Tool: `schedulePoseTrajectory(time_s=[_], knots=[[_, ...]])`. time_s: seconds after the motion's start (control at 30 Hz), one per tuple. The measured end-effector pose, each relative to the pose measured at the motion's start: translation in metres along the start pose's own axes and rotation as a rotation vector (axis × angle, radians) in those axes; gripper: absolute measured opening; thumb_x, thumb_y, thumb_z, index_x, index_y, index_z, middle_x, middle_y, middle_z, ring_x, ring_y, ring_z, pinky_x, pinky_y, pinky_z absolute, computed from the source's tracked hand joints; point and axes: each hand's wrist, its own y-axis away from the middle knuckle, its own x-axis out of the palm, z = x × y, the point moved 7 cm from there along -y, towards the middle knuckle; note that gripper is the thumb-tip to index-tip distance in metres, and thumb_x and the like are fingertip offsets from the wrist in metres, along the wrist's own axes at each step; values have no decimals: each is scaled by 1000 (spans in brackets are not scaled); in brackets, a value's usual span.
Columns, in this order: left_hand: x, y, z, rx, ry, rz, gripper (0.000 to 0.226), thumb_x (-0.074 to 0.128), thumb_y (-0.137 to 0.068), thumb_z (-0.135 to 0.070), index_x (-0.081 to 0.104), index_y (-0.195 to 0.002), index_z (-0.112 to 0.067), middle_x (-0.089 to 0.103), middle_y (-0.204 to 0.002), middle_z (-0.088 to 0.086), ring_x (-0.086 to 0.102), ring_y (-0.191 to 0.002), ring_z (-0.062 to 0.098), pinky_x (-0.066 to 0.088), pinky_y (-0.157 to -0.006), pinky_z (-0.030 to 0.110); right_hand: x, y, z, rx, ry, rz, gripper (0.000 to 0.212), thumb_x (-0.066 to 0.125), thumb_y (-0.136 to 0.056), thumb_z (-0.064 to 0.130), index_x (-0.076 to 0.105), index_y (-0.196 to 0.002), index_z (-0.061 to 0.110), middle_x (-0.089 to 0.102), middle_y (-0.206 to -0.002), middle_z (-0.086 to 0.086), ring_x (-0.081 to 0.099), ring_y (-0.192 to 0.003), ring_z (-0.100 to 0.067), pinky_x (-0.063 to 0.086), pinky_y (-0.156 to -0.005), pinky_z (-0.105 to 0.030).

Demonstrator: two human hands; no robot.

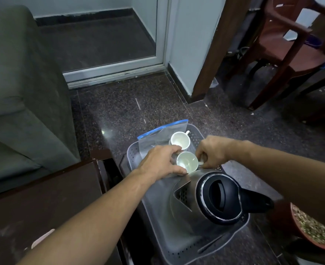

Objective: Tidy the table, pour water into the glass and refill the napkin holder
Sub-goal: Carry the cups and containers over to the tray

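A grey perforated basket (133,150) stands on the floor and holds two white cups, a clear zip bag and a steel kettle. My right hand (210,151) pinches the handle of the nearer white cup (187,163). My left hand (160,161) curls around the same cup's left side, thumb under its rim. Just behind them the farther white cup (179,140) lies on the clear bag (158,137) with its blue strip. The steel kettle (203,198) with a black lid lies tilted in the near end of the basket.
A dark wooden table (43,203) is at the left, with a green sofa (20,83) behind it. A terracotta pot (314,230) of pebbles sits at the right. Brown plastic chairs (291,41) stand at the back right. The floor is dark speckled granite.
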Motion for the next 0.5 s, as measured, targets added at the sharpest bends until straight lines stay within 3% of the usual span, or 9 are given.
schedulePoseTrajectory(time_s=[0.07,0.13,0.27,0.37,0.5], knots=[[-15,8,3,15,-8,-28,71,89,-67,-54,67,-130,-32,72,-93,-15,67,-91,10,52,-84,28,-22,4,5,19,71,33,24,77,-81,33,79,-105,30,69,-79,20,65,-73,-5,51,-67,-21],[-36,22,8,16,-18,-69,60,86,-73,-50,69,-127,-28,77,-106,-6,71,-94,16,54,-91,34,-52,6,12,49,162,-20,23,76,-77,31,81,-99,30,77,-88,13,71,-80,-12,58,-78,-28],[-89,62,35,-31,-76,-235,36,77,-83,-36,72,-116,-23,76,-110,-4,71,-103,22,52,-92,34,-109,5,63,103,90,-366,14,76,-74,25,82,-86,25,79,-83,0,74,-84,-27,51,-74,-25],[-126,107,75,-119,-106,-319,33,68,-90,-32,70,-121,-23,75,-117,0,67,-113,26,50,-94,36,-126,-6,152,62,-62,-561,15,72,-77,24,82,-87,22,79,-85,-6,74,-88,-33,52,-76,-28],[-169,170,135,-221,-183,-363,31,63,-92,-29,69,-122,-22,73,-119,4,66,-114,29,50,-95,39,-114,-30,282,-15,-154,-493,23,69,-82,28,82,-101,25,80,-99,-8,73,-100,-32,58,-89,-36]])
